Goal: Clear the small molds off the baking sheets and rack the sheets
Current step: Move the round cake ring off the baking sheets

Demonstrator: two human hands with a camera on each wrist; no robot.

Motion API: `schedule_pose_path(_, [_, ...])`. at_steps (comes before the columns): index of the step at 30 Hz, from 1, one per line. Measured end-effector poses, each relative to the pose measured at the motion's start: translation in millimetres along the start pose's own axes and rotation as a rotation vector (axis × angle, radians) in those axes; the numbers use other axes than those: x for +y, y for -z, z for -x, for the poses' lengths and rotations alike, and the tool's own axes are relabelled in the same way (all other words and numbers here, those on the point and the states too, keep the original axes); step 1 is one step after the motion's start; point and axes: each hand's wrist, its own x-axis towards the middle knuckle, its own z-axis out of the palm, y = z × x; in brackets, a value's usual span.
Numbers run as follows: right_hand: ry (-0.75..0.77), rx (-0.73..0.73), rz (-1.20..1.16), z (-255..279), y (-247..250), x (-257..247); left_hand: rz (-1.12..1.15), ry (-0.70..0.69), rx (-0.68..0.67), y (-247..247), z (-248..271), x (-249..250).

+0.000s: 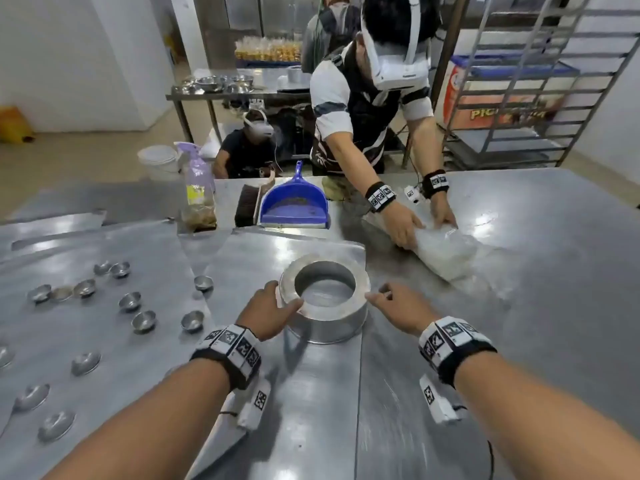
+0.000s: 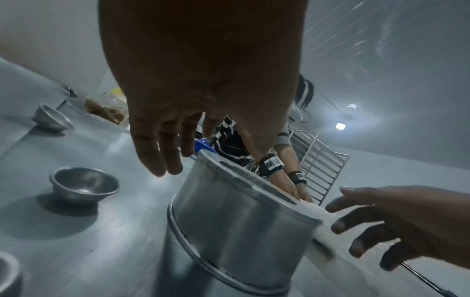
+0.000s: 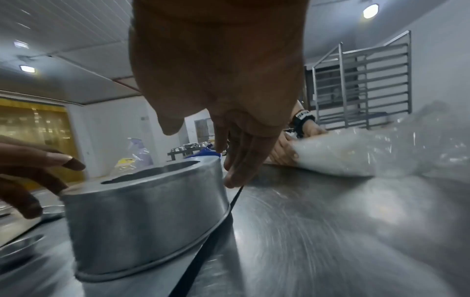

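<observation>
A round metal tin (image 1: 325, 299) with a wide flat rim stands on a baking sheet (image 1: 311, 393) in the middle of the table. My left hand (image 1: 282, 297) is at its left rim with the thumb lying on the rim and the fingers straight beside the wall (image 2: 162, 156). At the tin's right rim, my right hand (image 1: 381, 296) reaches in with spread fingers (image 3: 229, 170); whether they touch is unclear. Several small metal molds (image 1: 143, 320) are scattered over the left baking sheet (image 1: 104, 348). One mold (image 2: 84, 184) sits close to the tin (image 2: 241, 221).
Across the table another person presses a clear plastic bag (image 1: 440, 251) with both hands. A blue dustpan (image 1: 294, 206), a brush (image 1: 247, 206) and a spray bottle (image 1: 195, 174) stand at the far edge. The metal rack (image 1: 536, 81) is at the back right.
</observation>
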Motion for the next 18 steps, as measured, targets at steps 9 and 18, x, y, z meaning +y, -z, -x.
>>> schedule_pose_path(9, [-0.090,-0.098,-0.286,-68.2,-44.1,3.1,0.311,0.112,-0.184,-22.6,-79.2,-36.4])
schedule_pose_path(18, [0.032,-0.053,-0.364,-58.1,-34.0,-1.0,0.420,0.044,-0.107,-19.0,-53.5,-25.9])
